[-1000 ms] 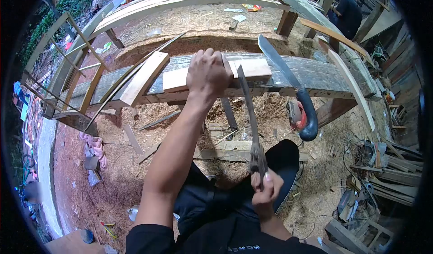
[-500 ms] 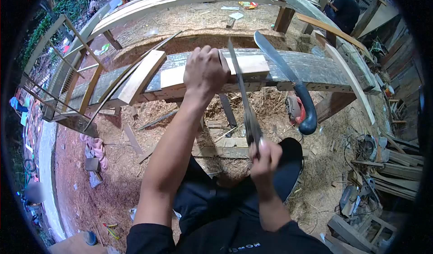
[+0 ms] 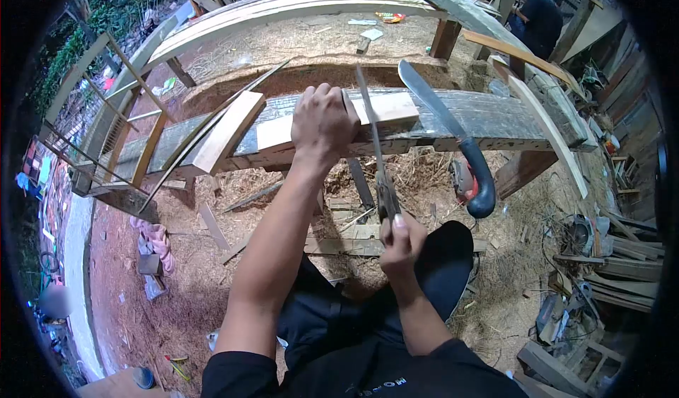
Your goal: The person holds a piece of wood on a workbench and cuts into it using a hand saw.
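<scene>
A pale wooden board (image 3: 393, 107) lies across the top of a weathered beam (image 3: 488, 119). Pressing down on the board is my left hand (image 3: 322, 126), its fingers curled over the far edge. My right hand (image 3: 402, 244) is wrapped round the handle of a handsaw (image 3: 374, 129), much of which the fingers hide. The saw's narrow blade points away from me and crosses the board just right of my left hand. Further right, a machete (image 3: 438, 108) with a black curved handle rests on the beam. Another pale wood piece (image 3: 230, 131) lies left of the board.
A bow-saw-like wooden frame (image 3: 152, 140) leans at the beam's left end. Long planks (image 3: 297, 1) span the far side. Red-and-grey power tool (image 3: 465, 180) sits below the machete handle. Sawdust covers the ground (image 3: 191, 256). Another person (image 3: 541, 16) is at the far right.
My right hand and the handsaw have moved slightly forward and to the left. My left hand stays on the board. The whole view has shifted a little.
</scene>
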{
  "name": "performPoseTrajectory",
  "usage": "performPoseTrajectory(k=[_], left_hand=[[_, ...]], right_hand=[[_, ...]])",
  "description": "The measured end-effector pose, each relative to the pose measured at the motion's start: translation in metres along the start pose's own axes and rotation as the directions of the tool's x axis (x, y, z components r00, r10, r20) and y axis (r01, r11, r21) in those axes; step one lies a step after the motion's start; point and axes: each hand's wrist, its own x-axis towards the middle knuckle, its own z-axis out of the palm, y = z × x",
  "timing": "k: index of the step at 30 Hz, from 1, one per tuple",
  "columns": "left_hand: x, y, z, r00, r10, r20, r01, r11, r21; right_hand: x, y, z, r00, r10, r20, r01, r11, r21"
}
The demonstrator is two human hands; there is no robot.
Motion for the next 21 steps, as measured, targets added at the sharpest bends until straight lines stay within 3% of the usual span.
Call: performPoseTrajectory(k=[2, 4, 6, 9, 12, 14, 15, 16, 18, 21], left_hand=[[0.004, -0.003, 0.001, 1.000, -0.012, 0.014, 0.012, 1.000, -0.011], [0.001, -0.002, -0.001, 1.000, -0.023, 0.020, 0.023, 1.000, -0.007], [0.008, 0.000, 0.000, 1.000, -0.006, -0.004, 0.006, 1.000, -0.011], [0.003, -0.003, 0.002, 0.999, 0.005, -0.035, -0.006, 1.000, -0.009], [0.003, 0.001, -0.002, 1.000, 0.025, -0.018, -0.025, 0.999, -0.022], [0.005, -0.002, -0.002, 1.000, 0.000, 0.019, 0.000, 1.000, -0.014], [0.005, -0.004, -0.001, 1.000, 0.008, 0.024, -0.007, 1.000, -0.012], [0.007, -0.003, -0.003, 1.000, 0.001, 0.024, -0.001, 1.000, -0.012], [0.005, 0.000, -0.004, 0.999, -0.014, 0.045, 0.015, 1.000, -0.007], [0.006, 0.000, -0.002, 1.000, -0.014, -0.012, 0.013, 1.000, -0.009]], right_hand=[[0.001, -0.002, 0.001, 0.996, -0.087, 0.032, 0.088, 0.995, -0.037], [-0.009, -0.018, -0.011, 0.997, 0.074, 0.035, -0.078, 0.991, 0.108], [-0.052, 0.018, -0.029, 0.991, -0.104, 0.079, 0.098, 0.993, 0.072], [-0.055, -0.006, -0.035, 0.994, -0.099, 0.053, 0.104, 0.991, -0.087], [0.008, -0.019, -0.001, 0.999, -0.041, -0.020, 0.041, 0.999, -0.016], [0.022, -0.021, 0.006, 0.995, -0.050, 0.081, 0.053, 0.998, -0.034], [0.016, -0.012, 0.003, 0.997, -0.054, 0.062, 0.055, 0.998, -0.016], [-0.001, -0.012, 0.002, 1.000, 0.014, -0.016, -0.012, 0.993, 0.117], [-0.033, -0.016, -0.021, 0.998, 0.012, 0.062, -0.017, 0.997, 0.078], [-0.048, -0.036, -0.037, 0.988, 0.154, 0.010, -0.154, 0.986, 0.059]])
